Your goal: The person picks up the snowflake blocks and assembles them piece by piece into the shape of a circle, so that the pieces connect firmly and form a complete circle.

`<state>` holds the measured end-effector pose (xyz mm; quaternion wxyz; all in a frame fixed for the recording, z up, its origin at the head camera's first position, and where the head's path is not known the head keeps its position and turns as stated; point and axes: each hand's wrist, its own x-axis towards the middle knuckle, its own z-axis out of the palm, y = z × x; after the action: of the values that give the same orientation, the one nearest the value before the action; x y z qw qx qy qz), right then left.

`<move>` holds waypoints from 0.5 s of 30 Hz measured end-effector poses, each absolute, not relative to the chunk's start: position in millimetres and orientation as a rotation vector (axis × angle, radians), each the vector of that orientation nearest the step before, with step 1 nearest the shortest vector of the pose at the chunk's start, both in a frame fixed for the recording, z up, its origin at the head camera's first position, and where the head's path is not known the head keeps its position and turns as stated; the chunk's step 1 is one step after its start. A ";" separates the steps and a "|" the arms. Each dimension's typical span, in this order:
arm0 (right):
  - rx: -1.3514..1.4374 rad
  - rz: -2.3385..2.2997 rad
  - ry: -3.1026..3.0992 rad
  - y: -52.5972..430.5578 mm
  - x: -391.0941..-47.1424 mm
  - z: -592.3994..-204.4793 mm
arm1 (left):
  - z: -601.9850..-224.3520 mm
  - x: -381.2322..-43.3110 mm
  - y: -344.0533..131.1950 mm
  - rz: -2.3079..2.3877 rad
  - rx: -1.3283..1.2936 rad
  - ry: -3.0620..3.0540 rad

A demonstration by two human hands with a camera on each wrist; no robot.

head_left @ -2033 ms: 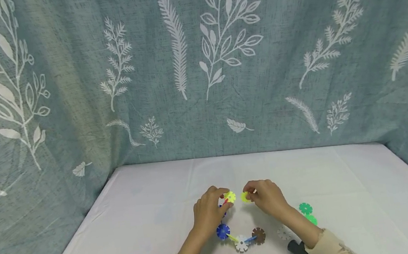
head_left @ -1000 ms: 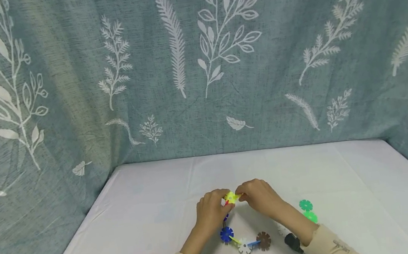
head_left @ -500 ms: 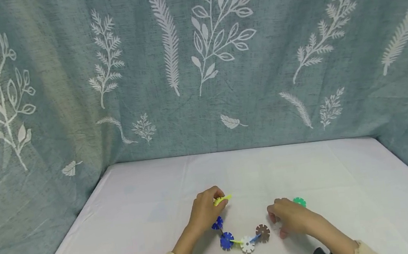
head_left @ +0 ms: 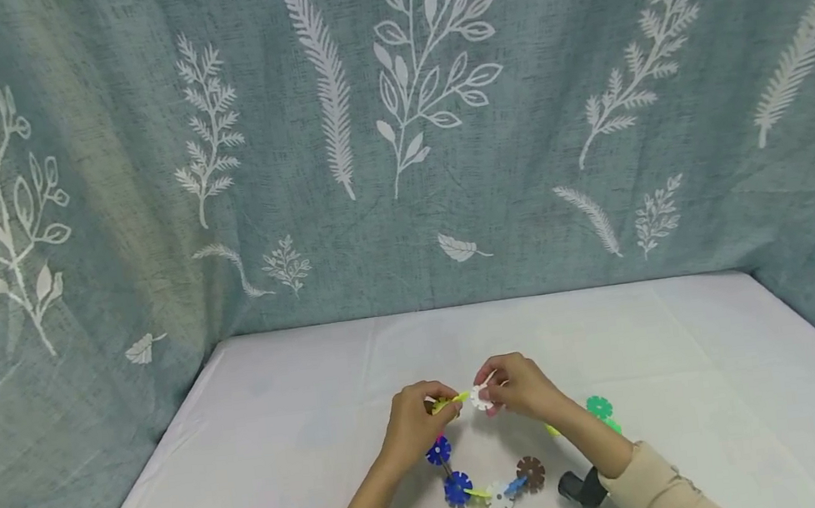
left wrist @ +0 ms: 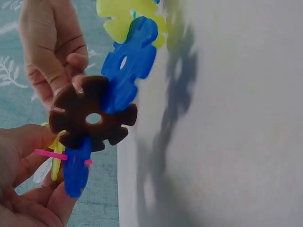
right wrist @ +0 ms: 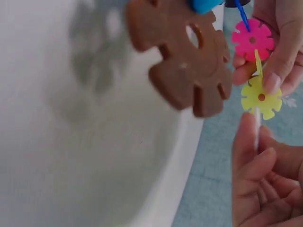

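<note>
1. The left hand (head_left: 411, 421) held a narrow pinch on one end of a chain of notched plastic discs, its thumb lying on the yellow end disc (right wrist: 254, 92).
2. The right hand (head_left: 520, 384) pinched a white disc (head_left: 479, 397) between thumb and fingers, opposite the left hand.
3. In the right wrist view, the white disc stood edge-on and met the rim of the yellow end disc; whether it sat in a notch, I could not tell.
4. A second yellow disc (right wrist: 258, 64), edge-on, linked the yellow end disc to a pink disc (right wrist: 246, 49).
5. From there the chain curved below the hands through a blue disc (head_left: 437, 450), an edge-on brown disc (left wrist: 75, 116) and another blue disc (head_left: 459, 489).
6. It ran on through a yellow link (head_left: 478, 493), a white chain disc (head_left: 500, 498) and a blue link (head_left: 515, 486) to a brown end disc (head_left: 531, 473) at its far end.
7. Two green discs (head_left: 599, 407) lay on the white tabletop (head_left: 322, 431) beyond the right forearm, which partly hid a yellow piece (head_left: 552, 430).
8. A leaf-patterned blue-green curtain (head_left: 407, 246) hung behind the table.
</note>
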<state>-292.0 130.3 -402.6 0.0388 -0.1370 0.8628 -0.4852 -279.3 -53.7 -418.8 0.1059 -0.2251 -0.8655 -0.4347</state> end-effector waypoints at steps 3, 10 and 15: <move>-0.454 -1.503 2.631 129.6 -293.2 -402.1 | -418.3 -278.4 -53.4 -1.297 -0.667 -2.529; -0.697 -1.463 2.560 135.0 -299.7 -399.2 | -417.9 -280.1 -54.1 -1.316 -0.660 -2.521; -0.845 -1.374 2.501 138.1 -303.7 -395.4 | -418.2 -279.2 -52.7 -1.389 -0.666 -2.494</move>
<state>-303.7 138.1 -395.4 0.0825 -0.2831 0.8376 -0.4599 -279.2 -52.7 -418.2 0.1047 -0.2259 -0.8461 -0.4712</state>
